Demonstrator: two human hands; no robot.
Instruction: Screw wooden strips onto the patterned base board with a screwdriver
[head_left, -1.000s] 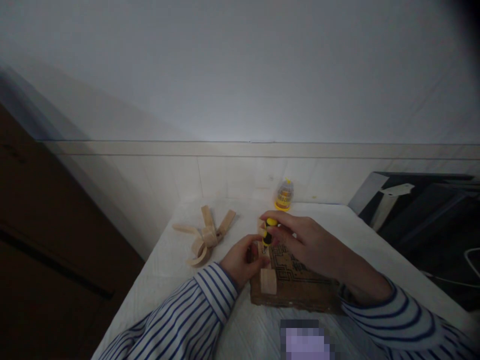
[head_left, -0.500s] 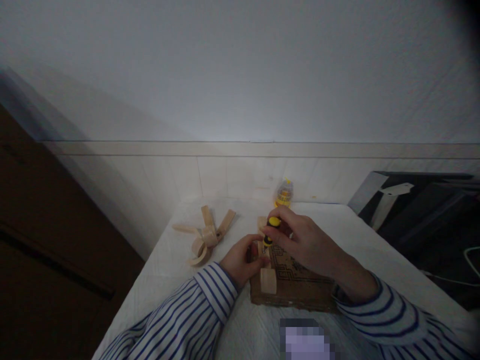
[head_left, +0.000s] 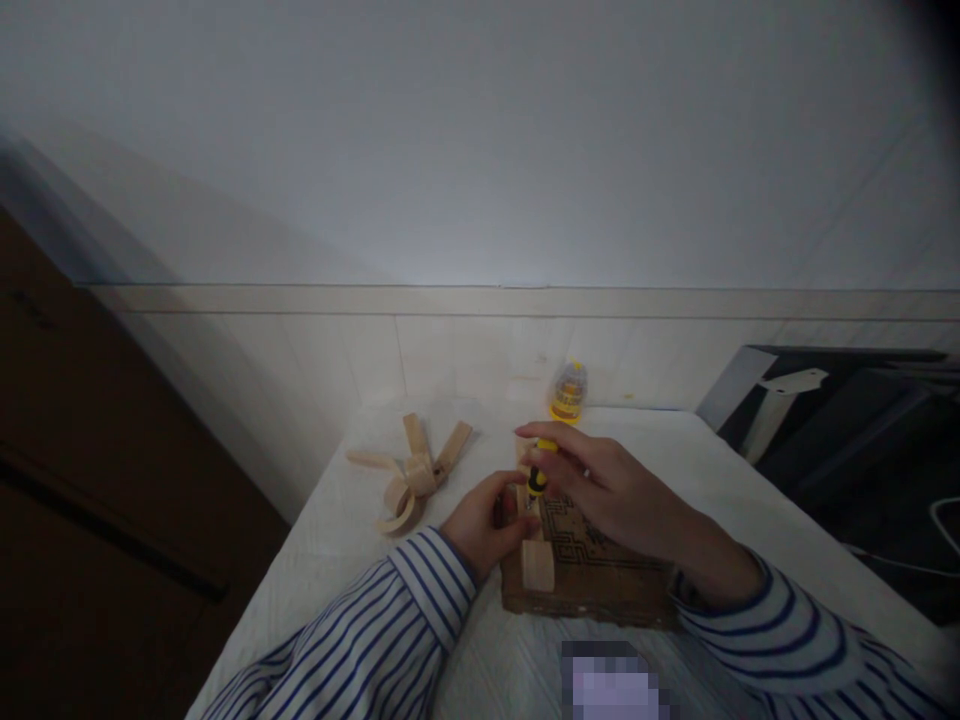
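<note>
A short yellow-and-black screwdriver (head_left: 537, 478) is in my right hand (head_left: 611, 490), its handle between thumb and fingers and its tip pointing down at a pale wooden piece (head_left: 538, 566). My left hand (head_left: 486, 520) grips the same wooden piece from the left, thumb and fingers around its middle. That piece lies along the left side of a brown patterned board (head_left: 600, 580). Whether the tip touches a screw is too small to tell. The far end of the piece is partly hidden behind my right hand.
Several pale wooden parts, some curved, lie in a pile (head_left: 416, 475) on the white-covered table (head_left: 300, 600) to the left. A clear bottle-shaped container with a yellow base (head_left: 568, 393) stands by the wall. Dark panels (head_left: 862, 440) lean beyond the right edge.
The fingers of my right hand have loosened and stretched forward over the screwdriver handle, which stands more upright. My left hand keeps its hold on the wooden piece.
</note>
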